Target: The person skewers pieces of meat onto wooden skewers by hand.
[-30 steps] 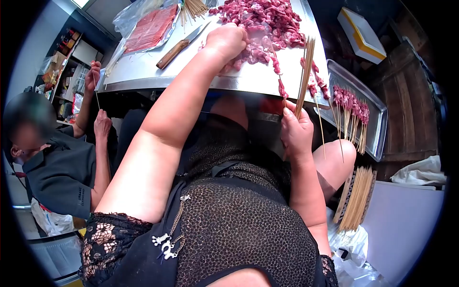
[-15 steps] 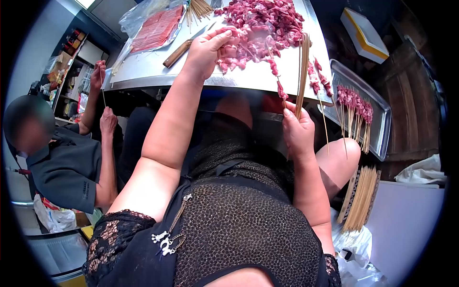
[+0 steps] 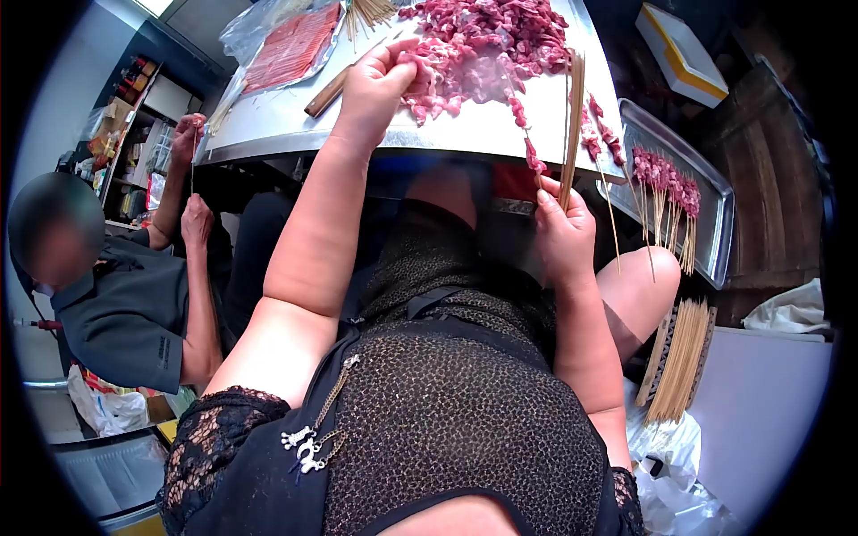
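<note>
My left hand is pinched at the left edge of the pile of raw meat pieces, with a piece of meat partly hidden between the fingertips. Closed round a bundle of bamboo skewers, my right hand also holds one skewer threaded with meat. That skewer slants up toward the pile. Just right of the bundle, a few meat skewers lie on the table corner, their bare ends over the edge.
Beyond the white table edge, a metal tray holds several meat skewers. A knife and packaged red meat lie left. More bamboo skewers stand at lower right. Another person sits left, holding a thin stick.
My left hand has drawn back from the middle of the pile to its left edge, and its fingers have curled. My right hand has shifted slightly right with the skewers.
</note>
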The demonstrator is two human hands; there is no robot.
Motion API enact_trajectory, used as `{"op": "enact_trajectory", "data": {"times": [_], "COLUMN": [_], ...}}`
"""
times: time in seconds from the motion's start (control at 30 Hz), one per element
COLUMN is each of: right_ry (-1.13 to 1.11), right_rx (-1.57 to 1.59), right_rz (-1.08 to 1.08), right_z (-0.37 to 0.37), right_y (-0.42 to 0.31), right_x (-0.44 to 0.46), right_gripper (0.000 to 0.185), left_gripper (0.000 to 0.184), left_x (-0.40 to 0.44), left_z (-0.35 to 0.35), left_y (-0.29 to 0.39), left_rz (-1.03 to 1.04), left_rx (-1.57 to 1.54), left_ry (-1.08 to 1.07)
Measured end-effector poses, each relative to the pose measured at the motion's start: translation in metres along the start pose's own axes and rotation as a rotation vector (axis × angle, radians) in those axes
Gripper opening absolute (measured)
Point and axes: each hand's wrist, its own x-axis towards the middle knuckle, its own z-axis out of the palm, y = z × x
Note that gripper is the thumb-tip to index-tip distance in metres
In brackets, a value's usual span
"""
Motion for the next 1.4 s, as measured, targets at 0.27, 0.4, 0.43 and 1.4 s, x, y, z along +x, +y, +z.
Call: {"op": "enact_trajectory", "data": {"times": [0.27,0.4,0.43,1.4], "right_ry": [0.026,0.028,0.037,-0.040], "right_rx": [-0.005,-0.005,-0.021,-0.242], "right_rz": [-0.071,-0.097,-0.107,-0.106], "right_z": [-0.002,0.000,0.000,0.004], "right_y": [0.001,-0.003,-0.003,0.005], "right_x": [0.000,-0.001,-0.001,-0.007], "right_gripper": [0.022,0.022,0.022,0.020], "left_gripper": [0.018,0.015,0.015,0.023], "left_x": [-0.009,-0.001,0.002,0.013], "left_z": [0.003,0.023,0.028,0.030], "left_y": [-0.006,-0.012,-0.011,-0.021], "left_rz": [0.501,0.329,0.329,-0.319], "left_rx": [1.207,1.241,1.239,-0.481], "left_ry": [0.012,-0.012,-0.012,-0.110]}}
